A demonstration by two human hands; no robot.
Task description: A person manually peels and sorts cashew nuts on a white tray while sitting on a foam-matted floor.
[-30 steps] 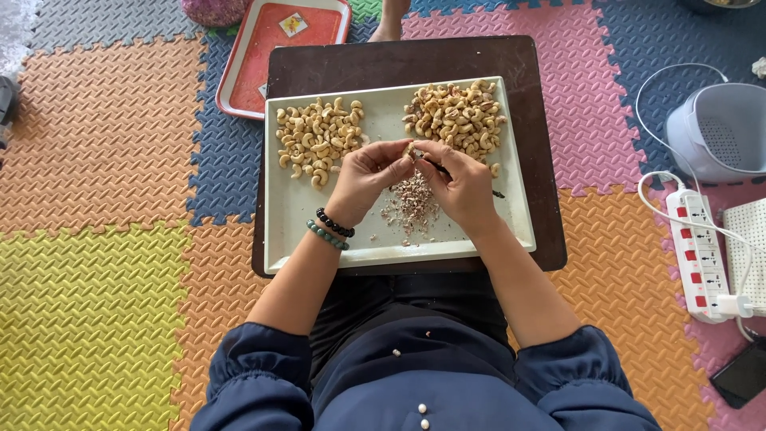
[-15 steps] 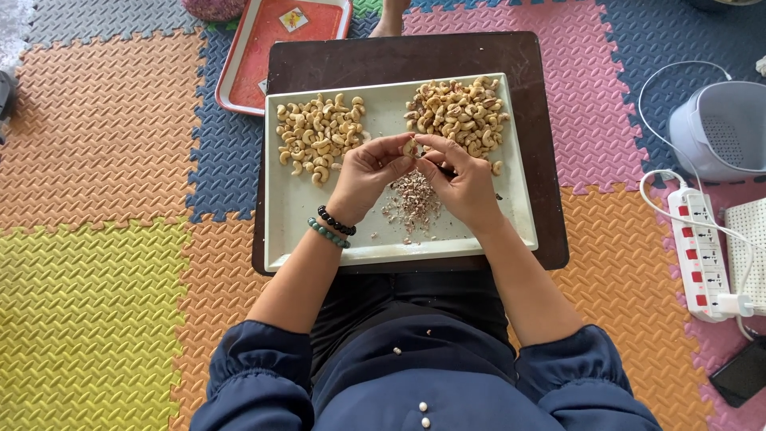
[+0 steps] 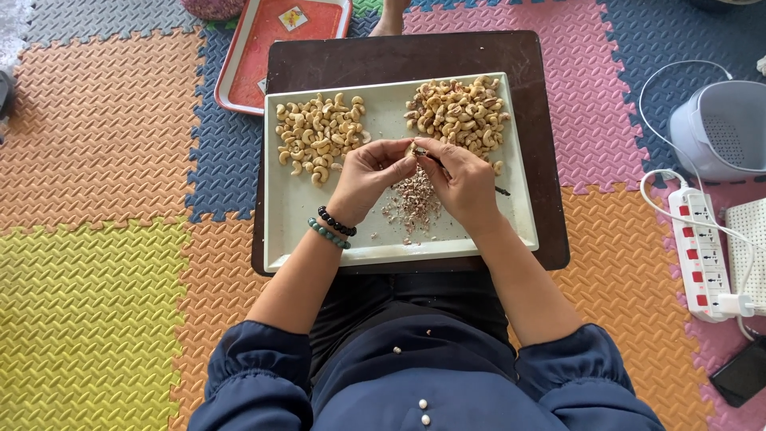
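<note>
Both hands raised just above a pale tray [image 3: 287, 231] on a small dark tabletop [image 3: 399, 56]. Left hand [image 3: 363, 179] pinching a single cashew [image 3: 412, 149] at the fingertips, grip closed on the nut. Right hand [image 3: 467, 187] touching the same nut, grip clenched around a thin dark tool [image 3: 501, 191], probably a small knife, with its end sticking out past the palm; blade mostly hidden.

Nut held over a pile of skin flakes [image 3: 412, 201] in the middle of the tray. Heap of peeled nuts [image 3: 317, 137] at the far left, heap of browner unpeeled nuts [image 3: 459, 116] at the far right.

Likely handling: light, hard, curved and brittle, prone to snapping in half under pressure; papery skin thin and flaky. Best held across the thick middle of the curve, lightly, leaving the ends free for scraping.

Around: red tray [image 3: 275, 48], power strip [image 3: 702, 247], foam floor mats [image 3: 96, 160].
</note>
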